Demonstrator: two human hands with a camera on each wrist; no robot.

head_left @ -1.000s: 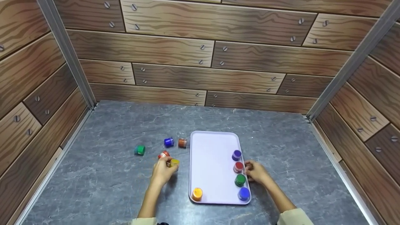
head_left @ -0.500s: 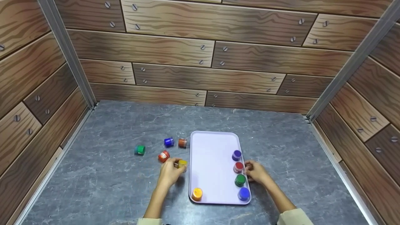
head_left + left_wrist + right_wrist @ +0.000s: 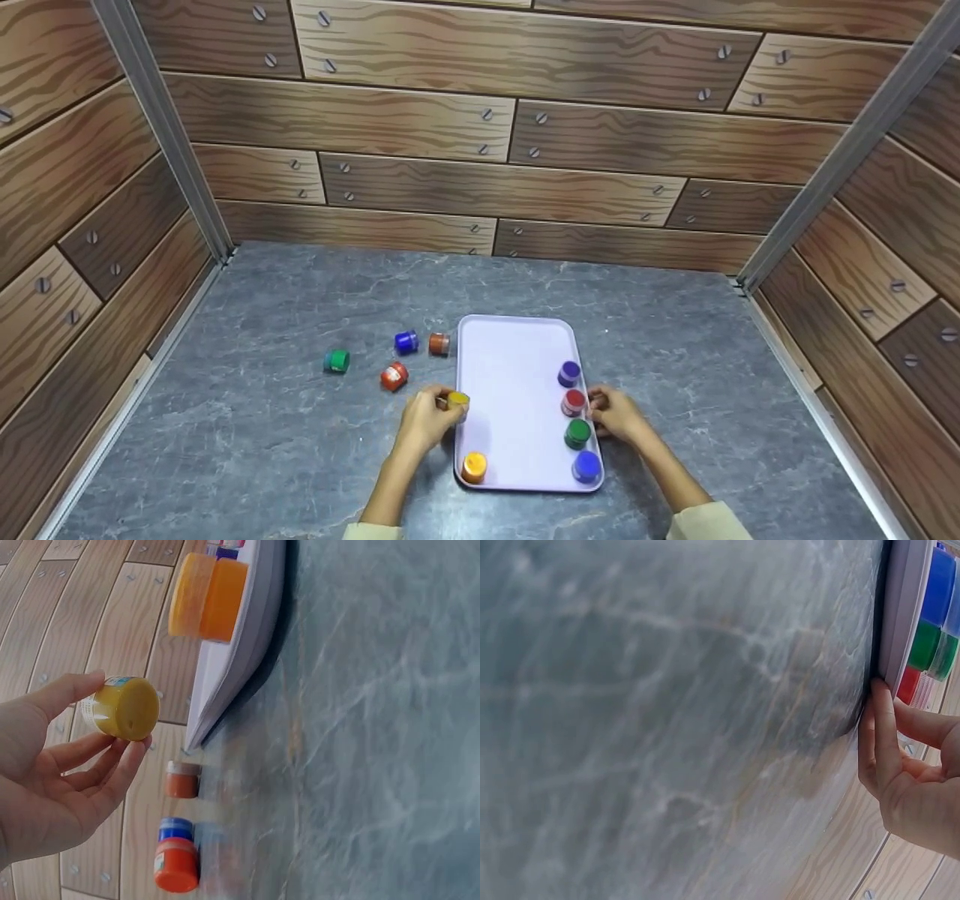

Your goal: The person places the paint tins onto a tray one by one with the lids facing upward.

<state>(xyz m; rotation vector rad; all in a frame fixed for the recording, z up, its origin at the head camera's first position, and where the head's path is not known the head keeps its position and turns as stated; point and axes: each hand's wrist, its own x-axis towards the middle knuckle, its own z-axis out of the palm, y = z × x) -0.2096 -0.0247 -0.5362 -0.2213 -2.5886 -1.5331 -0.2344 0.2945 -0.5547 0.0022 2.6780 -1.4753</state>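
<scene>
My left hand (image 3: 427, 424) (image 3: 52, 765) pinches a small yellow jar (image 3: 457, 401) (image 3: 124, 708) and holds it off the table at the left edge of the lilac tray (image 3: 510, 360) (image 3: 240, 652). On the tray an orange jar (image 3: 474, 466) (image 3: 208, 598) stands at the near left. Purple (image 3: 569, 373), red (image 3: 574, 402) (image 3: 910, 685), green (image 3: 577, 433) (image 3: 928, 647) and blue (image 3: 586, 466) (image 3: 939, 585) jars line its right side. My right hand (image 3: 616, 416) (image 3: 900, 765) rests with its fingers against the tray's right rim (image 3: 897, 630).
Loose jars lie on the grey table left of the tray: green (image 3: 337, 361), orange-red (image 3: 394, 376) (image 3: 177, 865), blue (image 3: 406, 342) (image 3: 175, 828) and brown (image 3: 439, 344) (image 3: 182, 780). Wood-patterned walls close in the table on three sides.
My left hand has lifted the yellow jar from beside the orange-red jar and carried it right to the tray's left edge. The right hand has stayed at the right rim.
</scene>
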